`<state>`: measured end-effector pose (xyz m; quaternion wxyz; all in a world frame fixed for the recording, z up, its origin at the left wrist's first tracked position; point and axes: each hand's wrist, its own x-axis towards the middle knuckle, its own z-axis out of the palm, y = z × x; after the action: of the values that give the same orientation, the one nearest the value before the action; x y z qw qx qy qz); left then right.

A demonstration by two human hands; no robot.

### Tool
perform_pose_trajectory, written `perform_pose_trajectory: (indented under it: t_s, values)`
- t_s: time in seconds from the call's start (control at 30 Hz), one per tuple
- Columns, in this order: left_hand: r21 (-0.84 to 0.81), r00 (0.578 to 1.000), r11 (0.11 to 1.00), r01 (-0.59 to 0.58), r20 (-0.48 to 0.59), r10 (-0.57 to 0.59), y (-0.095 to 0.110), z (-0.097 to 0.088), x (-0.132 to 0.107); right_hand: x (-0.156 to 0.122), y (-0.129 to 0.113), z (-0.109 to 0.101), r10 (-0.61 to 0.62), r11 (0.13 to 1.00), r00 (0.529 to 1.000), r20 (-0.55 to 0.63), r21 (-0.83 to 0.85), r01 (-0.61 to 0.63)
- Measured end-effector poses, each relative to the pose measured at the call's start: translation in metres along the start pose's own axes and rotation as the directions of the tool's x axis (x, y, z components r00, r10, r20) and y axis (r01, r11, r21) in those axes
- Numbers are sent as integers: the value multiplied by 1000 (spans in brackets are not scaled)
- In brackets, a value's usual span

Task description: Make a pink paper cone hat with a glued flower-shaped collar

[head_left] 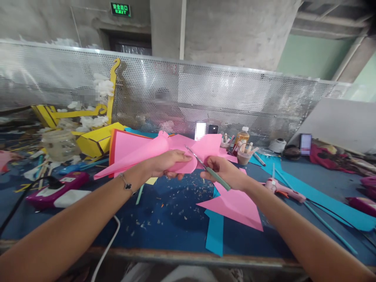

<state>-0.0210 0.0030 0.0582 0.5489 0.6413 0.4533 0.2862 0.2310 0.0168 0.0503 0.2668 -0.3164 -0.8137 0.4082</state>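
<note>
My left hand (172, 162) is closed on a sheet of pink paper (141, 154), its thumb on top near a rounded cut edge. The sheet curls into a loose roll toward the left. My right hand (221, 170) grips a pair of scissors (216, 177) with a green handle. Their metal blades point up and left and lie against the paper, just right of my left thumb. Part of the grip is hidden behind my fingers. Below my right hand, a pink offcut (235, 207) rests over a blue strip (215, 233).
A pink glue gun (284, 190) with its cord lies at right, by long blue paper (320, 199). At left are a purple power strip (58, 190), a plastic jar (55, 145) and yellow pieces (100, 140). A bottle (241, 140) and a cup (243, 154) stand before the perforated metal screen (235, 94).
</note>
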Motion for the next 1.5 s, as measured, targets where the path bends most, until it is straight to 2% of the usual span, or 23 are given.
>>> perform_pose_trajectory:
  t_s: [0.17,0.37,0.53,0.7,0.87,1.07,1.17,1.4,1.5]
  values:
    - [134,1000,991,4,14,-6,-1,5,-1,3,8,2,18,997,1000,16,-72,-17]
    - [104,997,993,56,43,-61,0,0,-2,-1,-1,-2,46,992,997,-56,-111,-52]
    - [113,995,993,45,86,-55,3,-1,-5,-5,-5,-3,62,997,998,21,-44,-61]
    - [120,995,991,52,81,-62,4,3,-6,-1,1,-3,64,990,997,31,-129,-60]
    - [124,988,992,28,150,-47,4,4,-7,-2,-1,-4,69,984,998,1,-166,-68]
    - [161,973,986,31,220,-67,7,3,-7,-7,-8,-7,98,987,993,64,-136,-89]
    - [184,967,983,7,250,-54,6,1,-7,-8,-8,-9,85,978,996,34,-195,-77]
    - [183,945,983,-17,325,-44,4,0,-7,-10,-11,-11,68,976,997,35,-208,-59]
    - [187,937,982,-28,347,-39,5,0,-8,-11,-16,-8,84,986,996,3,-147,-83]
